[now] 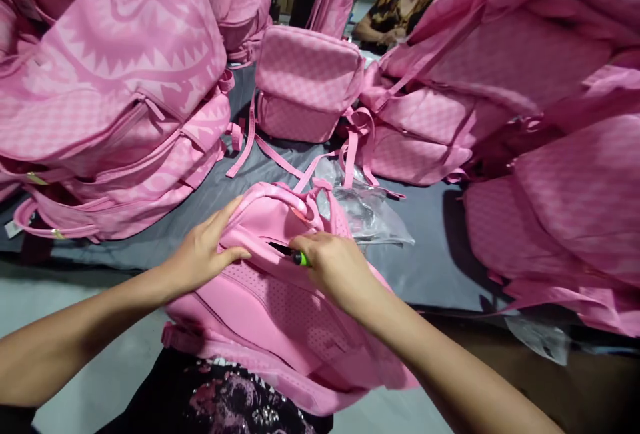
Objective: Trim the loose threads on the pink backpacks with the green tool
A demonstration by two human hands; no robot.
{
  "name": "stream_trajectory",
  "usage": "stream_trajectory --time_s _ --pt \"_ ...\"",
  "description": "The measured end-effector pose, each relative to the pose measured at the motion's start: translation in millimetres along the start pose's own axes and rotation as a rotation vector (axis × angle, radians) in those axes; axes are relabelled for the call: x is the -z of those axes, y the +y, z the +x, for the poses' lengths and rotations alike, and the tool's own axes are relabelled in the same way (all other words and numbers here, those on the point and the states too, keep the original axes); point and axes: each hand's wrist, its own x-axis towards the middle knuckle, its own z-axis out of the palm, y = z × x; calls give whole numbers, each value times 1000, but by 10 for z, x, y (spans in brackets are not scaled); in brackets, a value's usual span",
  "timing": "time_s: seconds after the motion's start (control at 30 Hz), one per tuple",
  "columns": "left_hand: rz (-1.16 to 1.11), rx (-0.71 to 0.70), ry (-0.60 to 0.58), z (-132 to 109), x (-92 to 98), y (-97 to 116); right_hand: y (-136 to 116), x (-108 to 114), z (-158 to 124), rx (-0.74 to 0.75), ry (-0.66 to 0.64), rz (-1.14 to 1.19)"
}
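Holding a green-tipped tool (301, 259) at a pink backpack (260, 327), lower centre of the frame
Left hand (210, 247) grips the backpack's top edge; right hand (333, 264) is closed round the tool; other pink bags (135, 41) crowd the upper left.

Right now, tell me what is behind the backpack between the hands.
Behind the backpack, a clear plastic bag lies on the gray table, with pink bags farther back. The backpack hides part of the plastic bag and of the table.
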Motion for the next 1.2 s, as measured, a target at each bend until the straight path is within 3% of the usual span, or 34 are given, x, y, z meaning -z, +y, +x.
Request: stream_trajectory --time_s 0.17,0.27,0.33,0.43,0.6,0.83,1.03,1.2 --pt "23 -160 97 -80 -67 -38 -193 -16 89 1 -145 -121" --pt "124 -232 69 -109 -92 -32 -229 -15 134 -1 -221 -97" --pt "143 -187 30 -112 -100 -9 -231 -19 170 8 -240 -118" --pt "99 -130 31 -113 -108 22 -226 -30 203 32 -217 -144" --pt "116 -180 127 -160 -141 2 -225 -31 150 116 -150 -168" --pt "130 -179 152 -186 -154 -4 -258 -57 117 172 109 -73" --pt "102 -202 178 -241 -149 -44 -306 -105 223 178 -15 94" --pt "52 -230 186 -239 -139 -53 -325 -99 229 176 -47 118"
